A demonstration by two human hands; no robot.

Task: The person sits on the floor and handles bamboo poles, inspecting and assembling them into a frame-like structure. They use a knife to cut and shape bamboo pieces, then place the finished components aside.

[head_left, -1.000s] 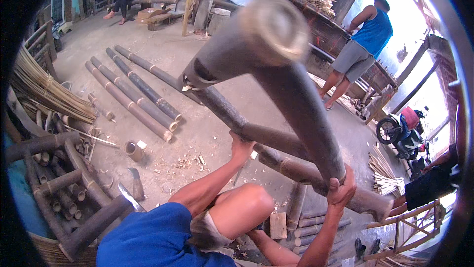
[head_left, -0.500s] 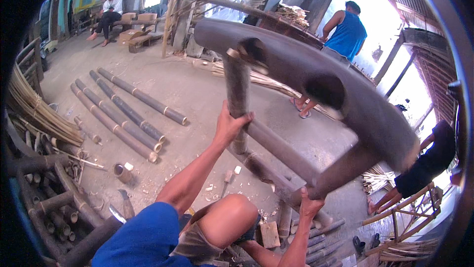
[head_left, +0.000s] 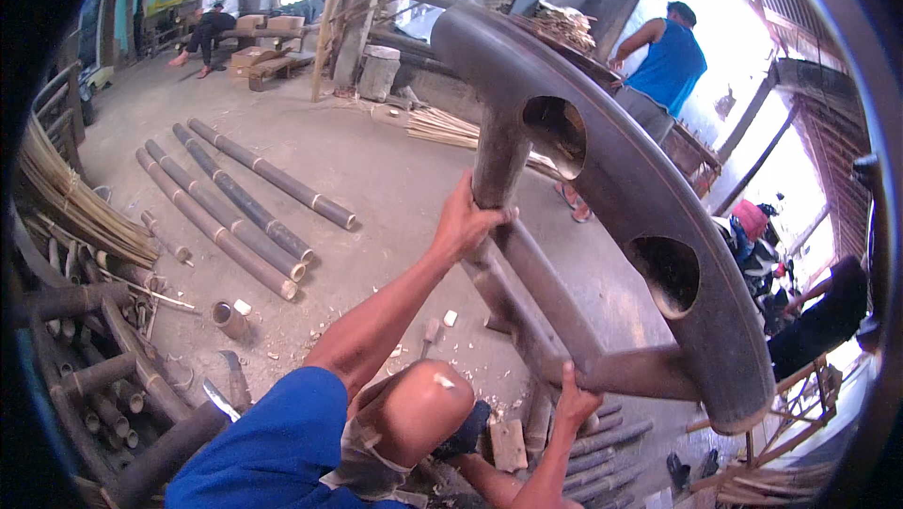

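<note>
Bamboo frame (head_left: 602,198), curved rail w/ 2 holes: left hand (head_left: 463,225) fingers wrapped on upright, right hand (head_left: 574,403) fingers closed on crossbar. Risk: top-heavy, may twist & slip onto knee (head_left: 423,405) below frame.

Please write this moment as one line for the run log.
left hand: grips upright pole | right hand: grips lower crossbar | bamboo frame: lifted, curved top rail, two holes | floor: four bamboo poles

An open-sided bamboo workshop: cut poles (head_left: 243,197) on the concrete floor (head_left: 395,180), bundled splints (head_left: 71,203), shavings, and a half-built frame (head_left: 602,198).
</note>
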